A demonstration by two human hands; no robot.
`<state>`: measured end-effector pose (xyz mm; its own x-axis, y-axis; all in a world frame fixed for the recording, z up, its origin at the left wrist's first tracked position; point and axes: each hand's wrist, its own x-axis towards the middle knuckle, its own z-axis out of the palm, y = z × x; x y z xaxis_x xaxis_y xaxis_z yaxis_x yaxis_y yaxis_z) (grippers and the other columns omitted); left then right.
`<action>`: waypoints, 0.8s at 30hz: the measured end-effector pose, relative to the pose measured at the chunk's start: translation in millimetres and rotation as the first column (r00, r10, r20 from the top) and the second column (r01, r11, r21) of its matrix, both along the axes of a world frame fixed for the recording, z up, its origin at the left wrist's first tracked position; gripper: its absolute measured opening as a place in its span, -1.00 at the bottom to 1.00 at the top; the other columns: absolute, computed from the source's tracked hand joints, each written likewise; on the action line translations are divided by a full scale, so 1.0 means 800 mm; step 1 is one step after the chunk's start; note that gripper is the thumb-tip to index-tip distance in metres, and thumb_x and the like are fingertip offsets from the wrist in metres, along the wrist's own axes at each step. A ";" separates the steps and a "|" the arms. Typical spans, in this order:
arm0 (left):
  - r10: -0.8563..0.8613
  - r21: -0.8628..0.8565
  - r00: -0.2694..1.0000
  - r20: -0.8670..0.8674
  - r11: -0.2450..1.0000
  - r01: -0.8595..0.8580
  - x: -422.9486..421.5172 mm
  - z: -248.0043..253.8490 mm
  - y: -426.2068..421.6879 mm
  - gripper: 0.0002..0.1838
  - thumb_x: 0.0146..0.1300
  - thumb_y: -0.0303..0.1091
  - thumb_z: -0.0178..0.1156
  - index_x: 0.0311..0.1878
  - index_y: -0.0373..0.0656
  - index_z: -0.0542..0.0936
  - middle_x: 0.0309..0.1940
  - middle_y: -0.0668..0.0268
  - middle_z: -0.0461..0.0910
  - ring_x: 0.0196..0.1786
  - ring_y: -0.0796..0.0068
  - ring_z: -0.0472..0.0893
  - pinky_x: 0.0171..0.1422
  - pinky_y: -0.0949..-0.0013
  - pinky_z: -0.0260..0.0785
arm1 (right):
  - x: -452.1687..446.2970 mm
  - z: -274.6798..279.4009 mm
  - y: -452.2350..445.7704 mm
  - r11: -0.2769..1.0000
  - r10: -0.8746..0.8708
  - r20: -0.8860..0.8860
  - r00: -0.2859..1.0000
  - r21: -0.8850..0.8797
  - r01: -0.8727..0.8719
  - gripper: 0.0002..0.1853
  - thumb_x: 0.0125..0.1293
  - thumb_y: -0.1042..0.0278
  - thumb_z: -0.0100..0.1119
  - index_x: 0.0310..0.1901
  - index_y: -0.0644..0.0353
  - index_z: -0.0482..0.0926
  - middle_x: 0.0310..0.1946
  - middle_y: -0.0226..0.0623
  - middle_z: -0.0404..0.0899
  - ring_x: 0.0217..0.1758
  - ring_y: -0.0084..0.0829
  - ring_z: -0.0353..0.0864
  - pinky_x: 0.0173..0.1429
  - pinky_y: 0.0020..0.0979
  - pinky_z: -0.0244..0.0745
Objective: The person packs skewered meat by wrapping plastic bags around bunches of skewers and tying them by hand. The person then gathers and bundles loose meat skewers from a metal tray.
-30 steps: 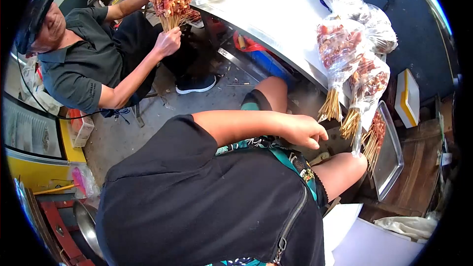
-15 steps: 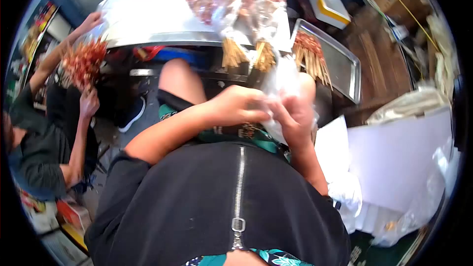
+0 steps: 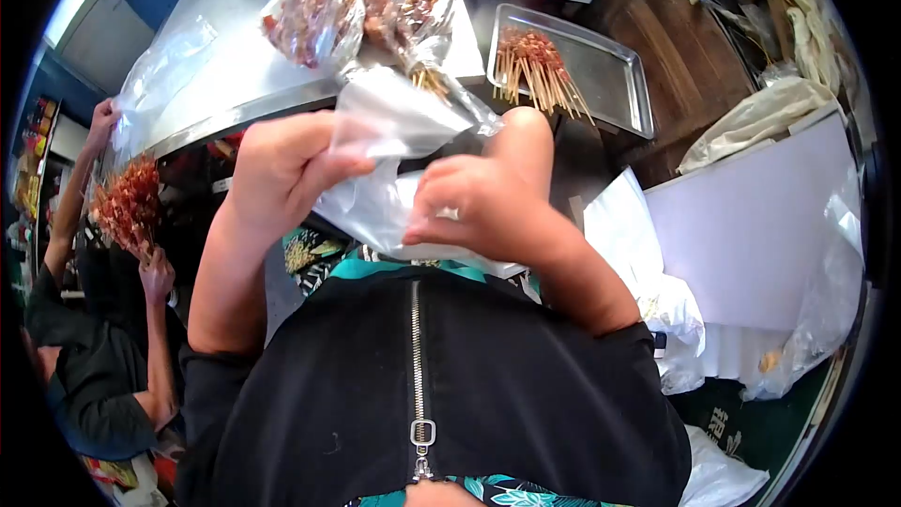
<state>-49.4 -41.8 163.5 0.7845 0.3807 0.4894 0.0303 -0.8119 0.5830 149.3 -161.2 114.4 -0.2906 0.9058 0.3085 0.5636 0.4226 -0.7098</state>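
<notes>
Plastic, clear and thin, forms the bag (image 3: pixel 399 117) that we pinch with our left hand (image 3: pixel 282 169) at its nine o'clock and our right hand (image 3: pixel 483 211) at its four o'clock, seemingly to keep it stretched. Our hands are apart, and it lies between them, nearer to us than the table (image 3: pixel 230 47). Bagged skewers (image 3: pixel 408 0) rest at twelve o'clock from us; loose skewers (image 3: pixel 530 56) lie in the metal tray (image 3: pixel 615 84) at two o'clock, sticks towards us, probably for easy grasping. At nine o'clock, a co-worker's hand (image 3: pixel 158 274) grips another bunch (image 3: pixel 129 202).
</notes>
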 end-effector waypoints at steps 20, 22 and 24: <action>0.221 0.453 0.975 -0.018 0.871 -0.189 -0.023 0.048 0.081 -0.65 0.13 -0.05 0.26 -0.16 -0.11 0.68 -0.52 0.12 0.58 -0.47 0.21 0.57 -0.38 0.34 0.39 | 0.019 0.091 0.133 0.909 0.225 0.126 0.966 -0.385 -0.161 -0.24 0.01 -0.05 0.43 0.20 0.17 0.41 -0.52 -0.52 0.45 -0.43 -0.65 0.42 -0.31 -0.56 0.32; 0.110 0.566 0.993 0.034 0.817 -0.110 -0.023 0.055 0.082 -0.64 0.12 -0.03 0.27 -0.20 -0.12 0.68 -0.51 0.16 0.58 -0.48 0.22 0.57 -0.39 0.35 0.39 | 0.008 0.081 0.152 0.738 0.156 0.280 0.947 0.604 -0.300 -0.34 0.01 -0.05 0.43 0.09 0.15 0.51 -0.41 -0.41 0.58 -0.32 -0.57 0.52 -0.16 -0.50 0.42; 0.218 0.637 0.973 -0.070 0.761 -0.125 -0.038 0.073 0.085 -0.64 0.10 -0.02 0.28 -0.22 -0.13 0.68 -0.51 0.18 0.59 -0.47 0.22 0.58 -0.38 0.35 0.39 | 0.005 0.090 0.138 0.985 0.131 -0.240 0.962 -0.076 -0.154 -0.54 0.06 0.10 0.42 -0.07 0.20 0.60 -0.33 -0.39 0.62 -0.25 -0.55 0.56 -0.10 -0.51 0.44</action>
<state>-79.9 26.0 221.6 0.8105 0.1617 0.5630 0.2429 -0.9674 -0.0718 153.4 -50.7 186.1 -0.3488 0.8880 0.2995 0.3166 0.4125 -0.8542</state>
